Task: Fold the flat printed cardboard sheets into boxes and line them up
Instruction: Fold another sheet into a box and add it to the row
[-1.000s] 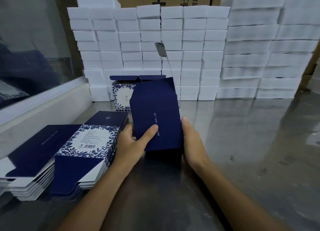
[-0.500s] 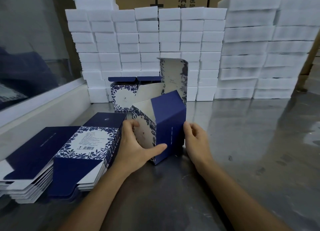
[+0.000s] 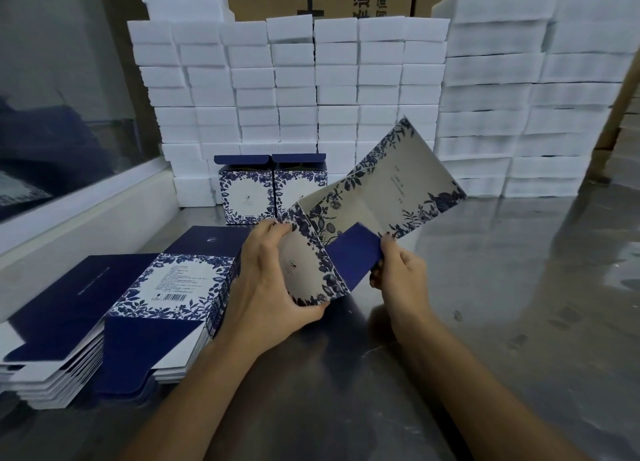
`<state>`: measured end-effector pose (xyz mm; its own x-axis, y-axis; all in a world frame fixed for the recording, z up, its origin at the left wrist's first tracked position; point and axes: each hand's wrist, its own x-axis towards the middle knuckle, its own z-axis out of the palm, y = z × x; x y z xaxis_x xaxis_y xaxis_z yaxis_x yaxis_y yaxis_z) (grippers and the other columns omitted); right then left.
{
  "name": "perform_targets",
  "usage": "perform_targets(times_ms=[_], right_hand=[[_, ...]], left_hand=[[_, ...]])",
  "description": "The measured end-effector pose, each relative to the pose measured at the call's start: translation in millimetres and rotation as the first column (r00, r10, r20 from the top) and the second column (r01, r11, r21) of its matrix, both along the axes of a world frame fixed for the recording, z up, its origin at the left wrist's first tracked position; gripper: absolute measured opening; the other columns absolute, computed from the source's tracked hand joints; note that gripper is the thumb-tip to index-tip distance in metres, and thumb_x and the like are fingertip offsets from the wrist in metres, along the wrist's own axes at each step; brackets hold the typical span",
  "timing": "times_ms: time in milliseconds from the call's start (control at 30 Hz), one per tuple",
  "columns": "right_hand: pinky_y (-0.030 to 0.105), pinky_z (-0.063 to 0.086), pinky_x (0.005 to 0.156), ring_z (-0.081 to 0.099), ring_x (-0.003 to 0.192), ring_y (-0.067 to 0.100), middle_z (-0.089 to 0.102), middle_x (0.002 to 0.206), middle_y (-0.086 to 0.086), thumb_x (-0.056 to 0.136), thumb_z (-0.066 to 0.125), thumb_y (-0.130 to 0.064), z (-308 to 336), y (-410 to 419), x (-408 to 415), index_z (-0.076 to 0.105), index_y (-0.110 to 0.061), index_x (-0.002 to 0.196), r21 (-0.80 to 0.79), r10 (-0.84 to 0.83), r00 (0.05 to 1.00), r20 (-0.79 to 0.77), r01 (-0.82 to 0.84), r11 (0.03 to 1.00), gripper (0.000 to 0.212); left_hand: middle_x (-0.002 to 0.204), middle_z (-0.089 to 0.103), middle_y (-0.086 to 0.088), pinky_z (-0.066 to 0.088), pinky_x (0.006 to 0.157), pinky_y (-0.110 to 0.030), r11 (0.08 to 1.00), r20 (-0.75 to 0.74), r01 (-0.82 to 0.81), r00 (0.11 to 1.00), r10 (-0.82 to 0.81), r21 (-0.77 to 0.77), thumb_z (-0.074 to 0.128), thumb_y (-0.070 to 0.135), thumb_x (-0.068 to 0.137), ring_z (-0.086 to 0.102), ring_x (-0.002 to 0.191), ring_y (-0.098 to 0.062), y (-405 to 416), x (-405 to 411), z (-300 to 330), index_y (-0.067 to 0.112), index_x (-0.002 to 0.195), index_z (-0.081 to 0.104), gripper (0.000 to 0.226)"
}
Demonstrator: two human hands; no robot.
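Box (image 3: pixel 349 225) half-folded, matte floral card | L hand (image 3: pixel 273 280) grips side | R hand (image 3: pixel 398 270) pinches navy flap

Steel table (image 3: pixel 519 322), stacked white foam (image 3: pixel 346 80)

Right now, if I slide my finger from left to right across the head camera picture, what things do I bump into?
Stack of flat sheets → left hand → half-folded box → right hand → bare metal table.
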<state>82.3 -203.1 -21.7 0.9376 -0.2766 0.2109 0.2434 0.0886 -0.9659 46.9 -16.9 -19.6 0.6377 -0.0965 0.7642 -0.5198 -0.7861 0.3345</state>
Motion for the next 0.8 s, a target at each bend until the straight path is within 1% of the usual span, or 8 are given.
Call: perform_targets(times_ms=[133,200,333,467,567,633,733,800], right_hand=[[0.023,0.026,0.046,0.028,0.044,0.009,0.034,0.046,-0.007,0.103,0.046,-0.019,1,-2,-1,0.035,-0.021,0.048,-0.048,0.004,1.000,-0.010,-0.005,0.999,0.055],[0.025,0.023,0.049,0.025,0.046,0.010,0.031,0.048,-0.005,0.104,0.047,-0.027,0,-1,-2,0.033,-0.023,0.047,-0.048,0.015,1.000,-0.015,-0.015,0.999,0.059],[0.024,0.027,0.050,0.029,0.053,0.017,0.036,0.057,0.009,0.104,0.047,-0.041,-3,8,-9,0.044,-0.006,0.059,-0.165,0.108,0.994,-0.023,-0.111,0.980,0.057],[0.021,0.027,0.041,0.027,0.045,0.015,0.035,0.047,0.001,0.103,0.047,-0.025,1,15,-9,0.037,-0.020,0.048,-0.159,0.182,0.977,-0.111,-0.198,0.967,0.057],[0.023,0.023,0.042,0.024,0.047,0.017,0.031,0.049,0.003,0.102,0.048,-0.019,4,13,-10,0.034,-0.021,0.048,-0.138,0.188,0.973,-0.136,-0.206,0.969,0.055],[0.022,0.025,0.041,0.026,0.044,0.015,0.033,0.048,0.002,0.103,0.049,-0.026,4,12,-12,0.034,-0.022,0.047,-0.114,0.186,0.974,-0.131,-0.201,0.973,0.058],[0.021,0.034,0.045,0.037,0.042,0.011,0.044,0.046,-0.001,0.103,0.052,-0.038,6,15,-17,0.049,-0.019,0.049,-0.150,0.250,0.961,-0.120,-0.266,0.952,0.057],[0.025,0.038,0.049,0.040,0.043,0.013,0.047,0.047,0.001,0.103,0.050,-0.034,8,19,-21,0.052,-0.010,0.057,-0.194,0.302,0.946,-0.117,-0.320,0.927,0.052]], left_hand=[[0.148,0.026,-0.010,0.050,0.094,-0.053,1.000,0.020,-0.009,1.000,0.009,0.021,0.092,0.046,0.048,0.034,0.138,-0.031,0,1,0,0.022,0.140,0.020,0.118],[0.147,0.026,-0.012,0.047,0.099,-0.054,1.000,0.033,-0.008,0.999,0.007,0.023,0.093,0.042,0.048,0.033,0.138,-0.033,-1,2,-2,0.019,0.139,0.022,0.118],[0.147,0.025,-0.015,0.041,0.104,-0.056,0.998,0.039,-0.057,0.998,0.055,0.037,0.094,0.039,0.049,0.030,0.138,-0.035,-2,4,-4,0.016,0.139,0.025,0.116],[0.148,0.026,-0.016,0.043,0.101,-0.057,0.994,0.031,-0.100,0.995,0.099,0.046,0.095,0.041,0.048,0.029,0.138,-0.036,2,4,-4,0.017,0.139,0.024,0.118],[0.148,0.027,-0.017,0.042,0.102,-0.057,0.992,0.039,-0.110,0.993,0.108,0.067,0.094,0.044,0.049,0.030,0.138,-0.036,1,4,-3,0.017,0.139,0.025,0.117],[0.147,0.027,-0.018,0.041,0.103,-0.057,0.990,0.048,-0.120,0.992,0.117,0.074,0.094,0.045,0.049,0.030,0.137,-0.037,-1,5,-3,0.017,0.139,0.025,0.116],[0.147,0.026,-0.017,0.040,0.105,-0.056,0.991,0.036,-0.128,0.991,0.127,0.039,0.094,0.044,0.048,0.029,0.138,-0.036,-1,6,-4,0.017,0.140,0.024,0.118],[0.147,0.027,-0.017,0.038,0.106,-0.050,0.991,0.030,-0.130,0.991,0.130,0.007,0.092,0.046,0.047,0.028,0.137,-0.035,0,6,-5,0.018,0.141,0.023,0.120]])
